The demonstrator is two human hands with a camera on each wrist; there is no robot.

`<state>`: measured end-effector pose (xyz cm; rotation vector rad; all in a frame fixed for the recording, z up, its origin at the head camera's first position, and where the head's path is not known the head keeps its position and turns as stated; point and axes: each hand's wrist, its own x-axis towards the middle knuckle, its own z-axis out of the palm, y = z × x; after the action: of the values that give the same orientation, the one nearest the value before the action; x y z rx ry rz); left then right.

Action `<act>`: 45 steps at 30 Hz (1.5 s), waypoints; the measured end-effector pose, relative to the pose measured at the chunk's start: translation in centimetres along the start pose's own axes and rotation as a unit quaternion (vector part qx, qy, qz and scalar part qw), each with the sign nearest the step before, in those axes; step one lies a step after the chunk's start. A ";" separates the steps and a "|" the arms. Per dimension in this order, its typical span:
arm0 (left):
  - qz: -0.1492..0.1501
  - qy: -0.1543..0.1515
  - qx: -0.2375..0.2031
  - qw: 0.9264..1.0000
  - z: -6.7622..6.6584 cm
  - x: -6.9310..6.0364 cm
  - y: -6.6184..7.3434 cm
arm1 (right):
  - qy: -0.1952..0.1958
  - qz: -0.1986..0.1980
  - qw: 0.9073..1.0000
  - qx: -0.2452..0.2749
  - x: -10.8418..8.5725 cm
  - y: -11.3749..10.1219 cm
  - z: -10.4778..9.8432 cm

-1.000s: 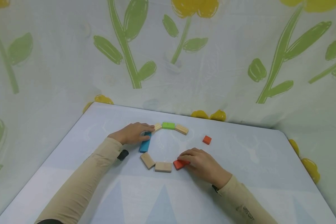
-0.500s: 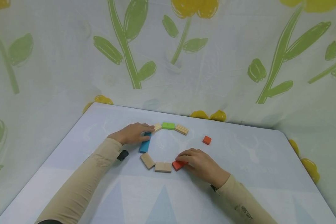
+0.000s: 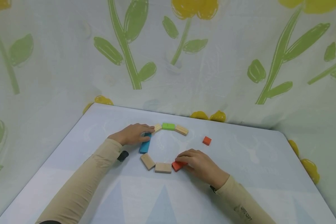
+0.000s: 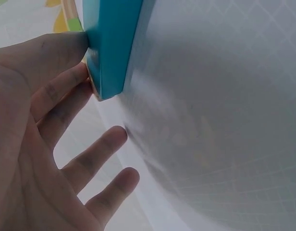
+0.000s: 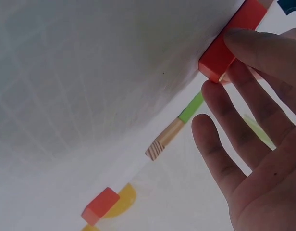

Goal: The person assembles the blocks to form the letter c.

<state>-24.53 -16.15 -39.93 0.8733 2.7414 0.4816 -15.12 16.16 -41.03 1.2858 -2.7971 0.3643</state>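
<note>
My right hand (image 3: 200, 165) pinches a red wooden block (image 5: 234, 41) between thumb and fingers, flat on the table. Its left end meets a plain wooden block (image 3: 163, 168). To the left, my left hand (image 3: 131, 133) touches the far end of a blue block (image 4: 112, 48) with its thumb; its forefingers reach a pale wooden block (image 3: 157, 128). The ring and little fingers stand spread in the left wrist view. Another plain block (image 3: 147, 161) lies slanted below the blue one. A green block (image 3: 168, 126) and a striped wooden block (image 3: 181, 130) carry the curve along the back.
A small red block (image 3: 207, 140) lies apart, right of the ring of blocks. The white table (image 3: 254, 186) has pale blue triangle prints. Behind it hangs a curtain (image 3: 212, 77) printed with flowers.
The red block in my right hand has slid slightly left, up to the plain wooden block beside it. My left hand keeps its place.
</note>
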 end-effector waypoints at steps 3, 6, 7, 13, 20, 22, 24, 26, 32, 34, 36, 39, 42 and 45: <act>0.001 0.000 0.000 1.000 -0.1 0.0 0.0 | 0.003 -0.003 1.000 -0.002 0.0 0.0 0.0; 0.000 -0.001 0.000 1.000 -0.2 -0.1 0.1 | 0.006 -0.006 1.000 -0.004 0.0 0.1 0.1; -0.001 -0.001 -0.001 1.000 -0.2 -0.1 0.1 | 0.007 -0.007 1.000 -0.004 0.0 0.1 0.1; -0.001 -0.003 -0.002 1.000 -0.3 -0.2 0.2 | 0.004 -0.004 1.000 -0.004 0.0 0.1 0.0; 0.000 -0.003 -0.005 1.000 -0.2 -0.1 0.0 | 0.019 -0.006 1.000 0.006 -0.3 0.0 -0.3; 0.000 -0.003 -0.005 1.000 -0.1 0.0 0.0 | 0.030 -0.008 0.999 0.011 -0.3 0.1 -0.4; 0.000 -0.002 -0.004 1.000 0.0 0.0 -0.1 | 0.041 -0.010 0.999 0.018 -0.4 0.2 -0.5; -0.001 -0.003 -0.005 1.000 -0.1 0.0 -0.1 | 0.050 -0.012 0.998 0.025 -0.4 0.2 -0.5; 0.002 -0.001 -0.004 1.000 -0.1 -0.1 0.0 | 0.083 -0.013 0.996 0.030 -0.6 0.3 -0.8; 0.003 -0.001 -0.004 1.000 0.0 -0.1 0.0 | 0.099 -0.013 0.995 0.026 -0.8 0.4 -0.9; 0.004 0.000 -0.005 1.000 -0.1 -0.2 0.0 | 0.114 -0.009 0.993 0.025 -0.9 0.5 -1.0; 0.003 0.000 -0.006 1.000 0.0 -0.2 0.0 | 0.139 -0.002 0.990 0.022 -1.1 0.6 -1.2; 0.001 0.000 -0.004 1.000 0.0 -0.1 0.0 | 0.168 -0.002 0.985 0.021 -1.2 0.9 -1.3; 0.000 -0.001 0.000 1.000 0.0 -0.1 0.0 | 0.196 -0.004 0.980 0.020 -1.2 1.4 -1.4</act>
<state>-24.48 -16.19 -39.95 0.8735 2.7387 0.4813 -15.43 18.27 -40.07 1.0893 -2.4642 0.6019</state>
